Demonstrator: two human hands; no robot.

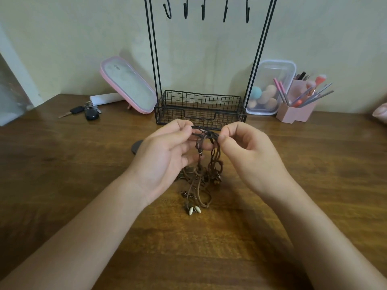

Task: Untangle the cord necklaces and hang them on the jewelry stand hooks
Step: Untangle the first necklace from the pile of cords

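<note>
both grips pinched on tangled cord necklaces [206, 160], left hand [165, 155], right hand [249, 155], jewelry stand [201, 107] behind

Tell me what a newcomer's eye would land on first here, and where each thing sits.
First come the left hand and right hand at the centre, both pinching a tangled bunch of brown cord necklaces whose lower ends trail on the wooden table. Just behind them the black wire jewelry stand rises against the wall, with its hooks along the top all bare. A pink brush holder sits to its right.
</note>
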